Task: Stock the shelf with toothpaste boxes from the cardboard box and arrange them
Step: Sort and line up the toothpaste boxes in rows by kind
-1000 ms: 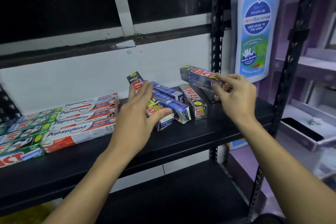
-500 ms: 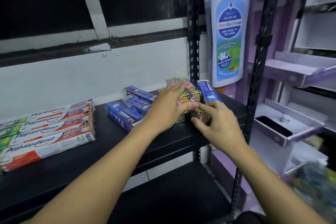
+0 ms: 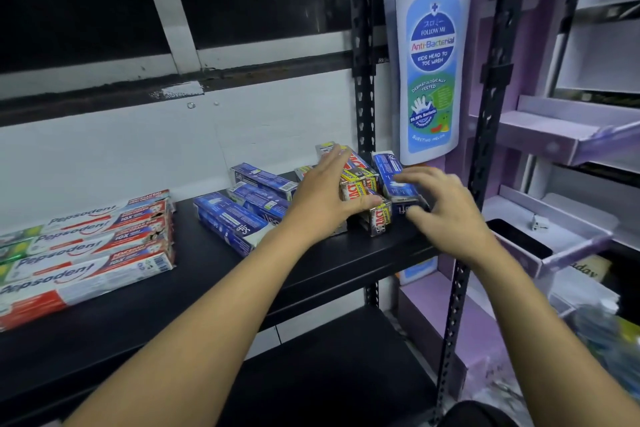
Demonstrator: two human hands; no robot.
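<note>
1. Black shelf: mid-level board of a metal rack w/ perforated uprights. All the toothpaste boxes in view lie on it.
2. Purple display stand: R of the rack, behind the front upright, w/ slanted trays.
3. Bottle-shaped sign: white & blue, "Anti-Bacterial" print, upright betw. the two R uprights, above the shelf's R end.
4. Pepsodent stack: red/white boxes lying flat in layers at the shelf's L end, w/ a gap betw. it & the blue group.
5. Blue boxes: approx. three, flat but skewed, partly overlapping, mid-shelf, just L of the left wrist.
6. Red-yellow pile: a few boxes heaped at the R part of the shelf, ends facing fwd.
7. Lone blue box: against the pile's R side, running front to back, tilted.
8. Left hand: on the pile's L side. Fingers are straight over the top, thumb stretched across a box's front end; it presses, not wrapped round.
9. Right hand: at the lone blue box's front end, fingers spread & curved over it, thumb low by the end face. Blurred, so can't tell if it's grasping or only touching.
</note>
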